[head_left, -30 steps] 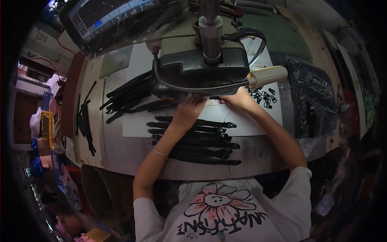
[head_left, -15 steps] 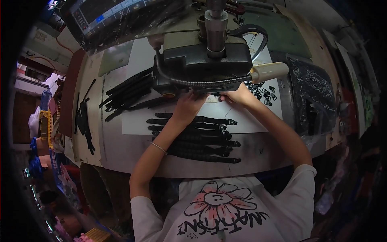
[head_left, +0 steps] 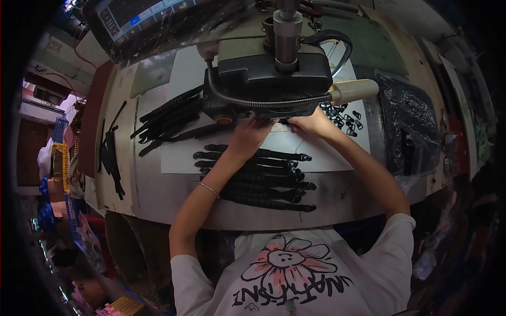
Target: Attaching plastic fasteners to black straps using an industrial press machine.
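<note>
Both my hands are together beneath the front of a dark sewing machine (head_left: 269, 87). A black strap (head_left: 211, 131) runs in from the left to my left hand (head_left: 251, 138), whose fingers are closed on it and partly hidden by the machine. From the other side my right hand (head_left: 314, 124) pinches at the strap's dark end, close to the left fingertips. How the end is folded is too small to tell. Below my hands several finished-looking black straps with buckles (head_left: 263, 192) lie side by side. Small black buckles (head_left: 348, 118) are scattered right of my right hand.
A bundle of black straps (head_left: 168, 121) lies to the left, with thinner black strips (head_left: 109, 163) farther left. A cream handle (head_left: 356, 91) juts out at the machine's right. Beyond it lies a black plastic bag (head_left: 408, 124). A plastic-covered screen (head_left: 142, 23) stands at the back.
The whole view has shifted slightly. My hands stay at nearly the same place under the machine, still closed on the strap.
</note>
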`<control>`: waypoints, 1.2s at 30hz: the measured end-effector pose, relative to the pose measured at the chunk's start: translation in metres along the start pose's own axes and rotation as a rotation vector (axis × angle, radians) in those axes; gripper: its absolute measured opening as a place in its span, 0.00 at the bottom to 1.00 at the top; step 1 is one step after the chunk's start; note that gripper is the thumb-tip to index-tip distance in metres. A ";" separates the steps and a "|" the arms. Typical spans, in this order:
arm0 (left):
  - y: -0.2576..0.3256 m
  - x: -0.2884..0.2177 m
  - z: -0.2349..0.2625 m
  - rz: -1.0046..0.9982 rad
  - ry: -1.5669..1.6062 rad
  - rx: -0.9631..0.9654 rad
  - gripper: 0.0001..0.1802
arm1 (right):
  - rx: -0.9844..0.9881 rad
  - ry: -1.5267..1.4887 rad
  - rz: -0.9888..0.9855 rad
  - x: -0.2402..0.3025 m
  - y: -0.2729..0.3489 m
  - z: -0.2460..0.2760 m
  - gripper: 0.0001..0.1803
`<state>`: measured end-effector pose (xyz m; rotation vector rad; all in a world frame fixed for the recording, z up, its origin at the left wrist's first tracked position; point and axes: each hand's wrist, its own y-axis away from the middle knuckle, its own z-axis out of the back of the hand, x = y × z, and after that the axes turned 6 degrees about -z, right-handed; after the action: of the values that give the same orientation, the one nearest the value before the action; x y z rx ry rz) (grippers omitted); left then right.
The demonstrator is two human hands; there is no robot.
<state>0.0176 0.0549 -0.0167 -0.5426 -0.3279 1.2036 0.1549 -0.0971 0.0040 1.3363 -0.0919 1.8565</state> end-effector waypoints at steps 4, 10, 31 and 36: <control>0.000 0.001 -0.001 -0.012 0.039 -0.052 0.15 | 0.051 -0.012 0.016 -0.002 -0.004 0.001 0.11; -0.003 0.001 0.002 -0.049 0.053 0.092 0.17 | -0.060 0.201 0.033 -0.007 -0.010 0.000 0.27; -0.004 0.004 0.010 -0.149 0.027 0.203 0.20 | -0.413 0.372 0.846 -0.010 0.034 -0.007 0.08; -0.005 0.010 0.011 -0.179 0.021 0.193 0.20 | -0.458 0.302 0.788 -0.011 0.036 -0.013 0.08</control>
<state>0.0194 0.0651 -0.0052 -0.3503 -0.2344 1.0426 0.1226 -0.1204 0.0037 0.7208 -0.9354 2.4504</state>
